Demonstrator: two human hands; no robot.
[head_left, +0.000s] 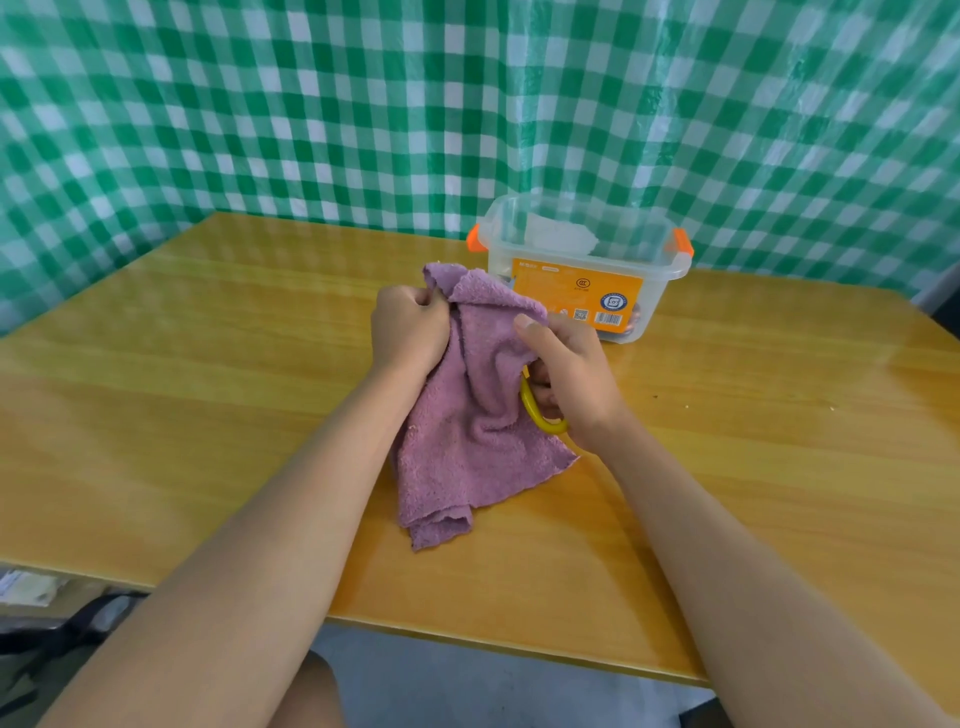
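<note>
Left hand (410, 330) bunches the upper edge of a purple cloth (467, 431), which hangs down onto the bench (208, 364). Right hand (569, 382) grips a yellow scissor handle (540, 418) against the cloth. Clear plastic box (582, 265) stands just behind.

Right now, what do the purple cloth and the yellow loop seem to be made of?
The purple cloth looks like soft terry or microfibre: fuzzy pile, limp folds. The yellow loop seems smooth, glossy plastic; the right hand hides the rest.
</note>
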